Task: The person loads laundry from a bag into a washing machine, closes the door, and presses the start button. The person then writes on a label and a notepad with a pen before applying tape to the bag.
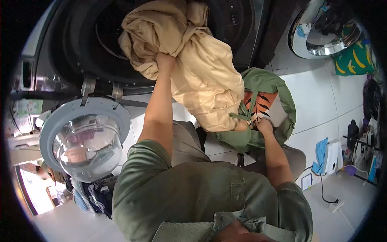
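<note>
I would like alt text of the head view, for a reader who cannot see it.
A person's left hand grips beige fabric that stretches from a front-loading machine to a green bag, where the right hand is. The machine's round door stands open.

Round glass door (330,34): upper right, we note.
Banana-print fabric (354,59): green, just beside it.
Blue cloth (321,156): we see it against a white box (332,156).
</note>
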The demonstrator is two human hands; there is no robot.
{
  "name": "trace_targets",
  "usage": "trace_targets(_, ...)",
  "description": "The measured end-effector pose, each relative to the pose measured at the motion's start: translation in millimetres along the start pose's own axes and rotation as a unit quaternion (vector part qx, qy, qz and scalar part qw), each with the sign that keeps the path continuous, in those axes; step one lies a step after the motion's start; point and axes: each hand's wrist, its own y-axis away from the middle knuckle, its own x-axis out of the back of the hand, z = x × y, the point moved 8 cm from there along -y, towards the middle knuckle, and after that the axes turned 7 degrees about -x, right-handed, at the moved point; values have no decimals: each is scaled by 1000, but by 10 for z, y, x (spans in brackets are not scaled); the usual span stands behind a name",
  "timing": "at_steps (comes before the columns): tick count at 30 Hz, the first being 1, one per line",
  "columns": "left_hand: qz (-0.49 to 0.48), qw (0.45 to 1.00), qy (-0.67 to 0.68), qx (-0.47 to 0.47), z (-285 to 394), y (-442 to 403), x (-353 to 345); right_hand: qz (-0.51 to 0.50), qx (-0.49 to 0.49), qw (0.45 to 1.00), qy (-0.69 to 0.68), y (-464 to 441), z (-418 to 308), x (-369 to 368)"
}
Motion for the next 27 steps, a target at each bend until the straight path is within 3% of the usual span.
trace_targets(2,-2,1000,14,4,22,4,41,-40,17,999,8,-158,81,-193)
trace_targets(5,12,995,42,85,67,166,217,-20,31,999,5,-30,-20,-29)
trace_targets(7,-26,966,192,172,197,444,316,-39,36,998,-31,-81,-28,-60)
trace_targets(9,-17,972,207,109,180,629,276,39,54,988,-141,-56,-51,68)
trace_targets(13,-75,976,191,79,690,1401,400,59,113,985,-113,125,-158,169)
trace_targets(16,-163,964,171,122,812,1822,327,-5,121,991,-53,186,-157,69)
trace_targets(18,-151,882,422,145,999,1823,319,44,155,984,-69,150,-114,37)
trace_targets(19,-140,864,432,215,1023,1729,414,44,145,986,-76,157,-60,36)
trace_targets(20,-126,856,452,219,727,1436,305,50,169,980,-95,190,-66,75)
trace_targets(21,-84,863,470,163,1355,1182,883,56,189,974,-116,255,-80,143)
trace_targets(23,-49,883,461,71,1157,306,1153,107,171,959,-198,572,-97,526)
trace_targets(24,-32,895,443,45,1057,-126,1269,106,152,976,-112,184,65,283)
trace_targets(25,-14,910,414,23,938,-536,1342,50,111,965,-234,-73,288,113)
trace_targets(26,1,932,363,15,765,-848,1342,128,53,965,-221,299,325,494)
trace_targets(27,8,955,296,10,577,-1058,1257,121,26,962,-244,239,441,520)
